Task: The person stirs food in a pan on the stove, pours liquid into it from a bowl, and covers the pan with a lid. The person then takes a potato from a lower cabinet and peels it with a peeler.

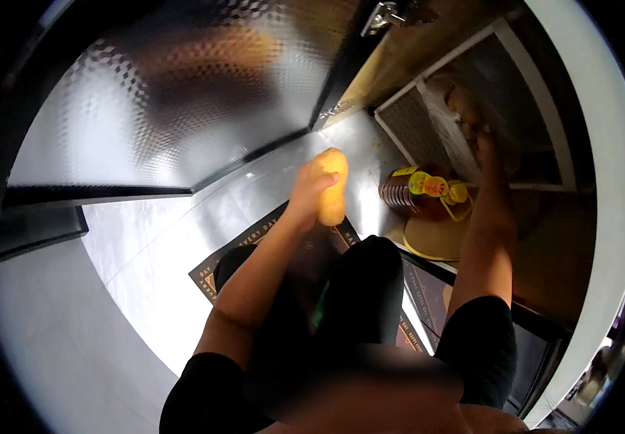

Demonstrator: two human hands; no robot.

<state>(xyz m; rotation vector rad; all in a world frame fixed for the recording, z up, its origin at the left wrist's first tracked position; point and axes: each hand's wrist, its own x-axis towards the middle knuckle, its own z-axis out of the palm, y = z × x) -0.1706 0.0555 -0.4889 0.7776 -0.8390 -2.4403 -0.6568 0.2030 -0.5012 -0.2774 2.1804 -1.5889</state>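
My left hand is wrapped round a long, pale-yellow potato, held upright above the floor by the open cabinet. My right hand reaches into the dim cabinet, against a clear plastic bag in a white-framed rack. Shadow and the bag blur its fingers, so their grip is unclear. Brownish lumps show by the hand, too dark to name. Below that arm, a ribbed bottle of amber liquid with a yellow cap and label lies tilted inside the cabinet.
A patterned cabinet door stands open at the left. The white rack is at the right. Beneath the bottle is a round, yellow-rimmed board-like thing. A dark lettered mat lies on pale floor tiles under my knees.
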